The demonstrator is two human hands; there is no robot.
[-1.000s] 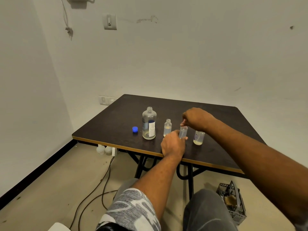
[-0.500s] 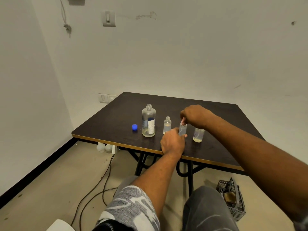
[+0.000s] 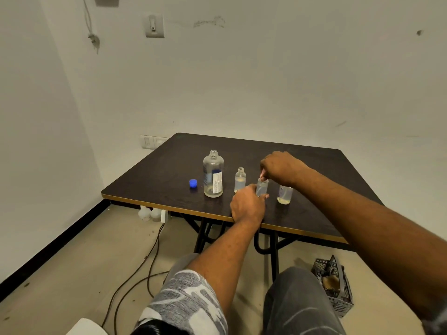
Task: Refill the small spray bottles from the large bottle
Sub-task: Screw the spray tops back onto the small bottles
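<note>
We find the middle spray bottle (image 3: 262, 187) upright, left hand (image 3: 248, 206) gripping its body from the near side, right hand (image 3: 281, 168) pinching its top from above

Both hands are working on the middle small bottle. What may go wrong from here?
1. The left hand grips the small clear middle bottle while the right hand pinches its top. The small clear bottle at the right stands just under that wrist and may be knocked over.
2. The large clear labelled bottle stands open, its round blue cap beside it. A bump would spill liquid on the dark table.
</note>
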